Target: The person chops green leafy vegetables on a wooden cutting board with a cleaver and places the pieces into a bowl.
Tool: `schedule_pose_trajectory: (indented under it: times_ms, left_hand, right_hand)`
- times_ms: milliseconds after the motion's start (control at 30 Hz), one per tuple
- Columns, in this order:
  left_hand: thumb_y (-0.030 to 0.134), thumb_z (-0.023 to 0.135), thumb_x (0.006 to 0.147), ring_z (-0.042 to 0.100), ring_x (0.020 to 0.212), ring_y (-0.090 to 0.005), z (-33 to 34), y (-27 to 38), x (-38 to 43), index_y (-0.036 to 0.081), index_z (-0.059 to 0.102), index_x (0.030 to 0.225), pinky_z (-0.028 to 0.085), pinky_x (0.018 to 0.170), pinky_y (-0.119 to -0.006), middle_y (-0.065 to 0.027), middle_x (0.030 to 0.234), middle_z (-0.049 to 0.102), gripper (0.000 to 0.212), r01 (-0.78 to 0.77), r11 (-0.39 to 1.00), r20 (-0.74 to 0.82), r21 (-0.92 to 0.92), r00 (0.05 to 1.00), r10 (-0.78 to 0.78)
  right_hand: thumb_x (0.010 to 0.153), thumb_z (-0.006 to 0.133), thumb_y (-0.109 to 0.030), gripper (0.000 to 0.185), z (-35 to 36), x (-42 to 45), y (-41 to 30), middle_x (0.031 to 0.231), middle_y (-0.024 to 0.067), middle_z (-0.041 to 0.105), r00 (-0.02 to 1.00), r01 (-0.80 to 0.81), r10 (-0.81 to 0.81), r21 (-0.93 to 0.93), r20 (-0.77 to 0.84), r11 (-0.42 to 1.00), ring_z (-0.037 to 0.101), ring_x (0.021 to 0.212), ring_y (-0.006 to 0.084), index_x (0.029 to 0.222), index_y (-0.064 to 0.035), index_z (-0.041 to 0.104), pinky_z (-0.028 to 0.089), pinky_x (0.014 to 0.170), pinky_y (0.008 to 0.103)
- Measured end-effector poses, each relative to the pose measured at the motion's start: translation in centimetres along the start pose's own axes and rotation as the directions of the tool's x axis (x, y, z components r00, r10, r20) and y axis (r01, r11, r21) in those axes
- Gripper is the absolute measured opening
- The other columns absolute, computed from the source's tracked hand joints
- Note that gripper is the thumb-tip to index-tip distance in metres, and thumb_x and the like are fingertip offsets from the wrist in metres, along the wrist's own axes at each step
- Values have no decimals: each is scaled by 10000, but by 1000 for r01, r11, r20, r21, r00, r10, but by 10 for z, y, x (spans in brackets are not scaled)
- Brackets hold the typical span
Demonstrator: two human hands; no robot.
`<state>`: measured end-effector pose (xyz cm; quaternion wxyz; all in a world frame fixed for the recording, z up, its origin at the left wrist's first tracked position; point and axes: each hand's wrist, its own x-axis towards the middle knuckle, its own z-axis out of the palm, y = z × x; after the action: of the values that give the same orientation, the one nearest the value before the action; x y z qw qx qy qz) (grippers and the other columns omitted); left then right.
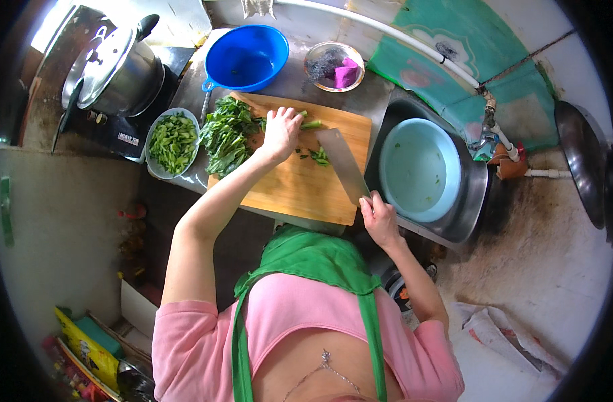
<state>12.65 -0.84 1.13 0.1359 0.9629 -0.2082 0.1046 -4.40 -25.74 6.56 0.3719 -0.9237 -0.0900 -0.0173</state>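
Observation:
My left hand [282,133] holds green vegetable stems [310,124] down on a wooden cutting board [296,188]. Their leafy part [229,130] lies to the left, over the board's edge. My right hand [379,218] grips the handle of a cleaver [344,163], whose broad blade slants over the right side of the board, near the stem ends. A few cut green pieces [320,157] lie just left of the blade. A bowl of chopped green stems [173,143] stands left of the board.
Behind the board stand a blue plastic basin [247,58] and a bowl with a scouring pad and purple cloth [335,67]. A light-blue basin of water [419,168] sits in the metal sink [474,201] at right. A lidded steel pot [120,75] stands on the cooktop at left.

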Motion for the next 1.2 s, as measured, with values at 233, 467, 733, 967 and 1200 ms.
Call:
schedule_pose_trajectory:
  times_ms: [233, 467, 733, 967, 1200]
  left_hand:
    - [82, 688, 730, 588, 842, -305, -71, 3, -3, 47, 649, 924, 456, 760, -393, -117, 879, 642, 201, 151, 952, -105, -266, 977, -184]
    - [-7, 639, 738, 585, 846, -317, -116, 33, -48, 20, 636, 935, 466, 739, -368, -124, 920, 590, 199, 83, 820, -148, -566, 969, -200]
    - [3, 632, 702, 515, 909, -269, -7, 63, -95, 61, 578, 918, 411, 792, -375, -76, 890, 575, 230, -12, 879, -174, -476, 981, -81]
    - [36, 658, 690, 512, 949, -258, -4, 73, -97, 82, 600, 885, 375, 837, -383, -48, 927, 573, 208, -1, 928, -329, -372, 935, -131]
    - [52, 663, 686, 498, 961, -250, 4, 82, -101, 92, 601, 886, 344, 849, -395, -53, 960, 563, 213, 138, 948, -327, -288, 916, -233]
  right_hand:
    - [862, 550, -164, 163, -36, 29, 4, 598, 207, 565, 917, 214, -134, -182, 375, 960, 573, 595, 408, 832, -35, 456, 447, 527, 491]
    - [870, 512, -208, 183, -42, 81, 14, 648, 252, 569, 906, 160, -61, -206, 418, 965, 571, 658, 440, 828, -36, 469, 456, 610, 529]
    - [874, 528, -188, 184, -57, 80, 9, 611, 217, 560, 920, 198, -110, -203, 376, 959, 567, 629, 425, 816, -36, 441, 447, 565, 513]
    - [837, 540, -106, 143, -72, 60, -10, 579, 197, 553, 864, 364, -189, -319, 466, 875, 575, 578, 399, 799, -35, 421, 452, 522, 484]
    - [758, 524, -10, 112, -82, 70, -20, 571, 180, 543, 788, 514, -229, -404, 572, 757, 585, 579, 387, 787, -23, 416, 460, 506, 471]
